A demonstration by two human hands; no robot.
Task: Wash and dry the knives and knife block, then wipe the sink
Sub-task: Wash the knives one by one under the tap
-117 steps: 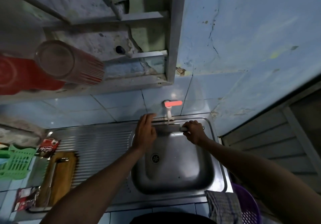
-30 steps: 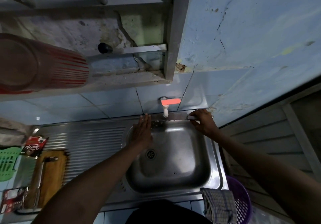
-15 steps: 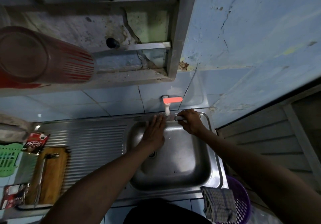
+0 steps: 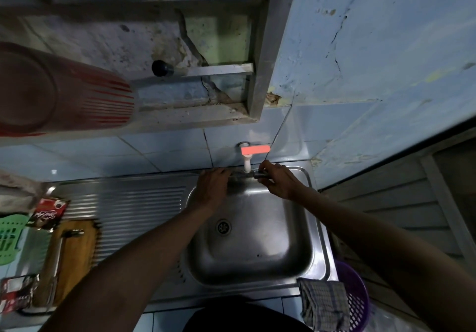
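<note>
My right hand (image 4: pixel 279 181) grips the metal handle of a knife (image 4: pixel 258 174) and holds it level at the back rim of the steel sink (image 4: pixel 257 249), just below the white tap with the red lever (image 4: pixel 255 149). My left hand (image 4: pixel 211 187) lies with straight fingers over the blade, which is mostly hidden beneath it. On the left counter, a wooden block (image 4: pixel 74 251) lies flat with a second metal-handled knife (image 4: pixel 58 257) on it. Whether water is running cannot be made out.
A checked cloth (image 4: pixel 324 303) hangs over the sink's front right corner, above a purple basket (image 4: pixel 356 295). A ribbed drainboard (image 4: pixel 128 210) lies left of the basin. Red sachets (image 4: pixel 47 212) and a green basket (image 4: pixel 10 239) sit far left. A striped glass (image 4: pixel 64 92) lies on the shelf.
My left hand has slid to the left along the blade since half a second ago, after moving right before that. My right hand has kept hold of the handle by the tap.
</note>
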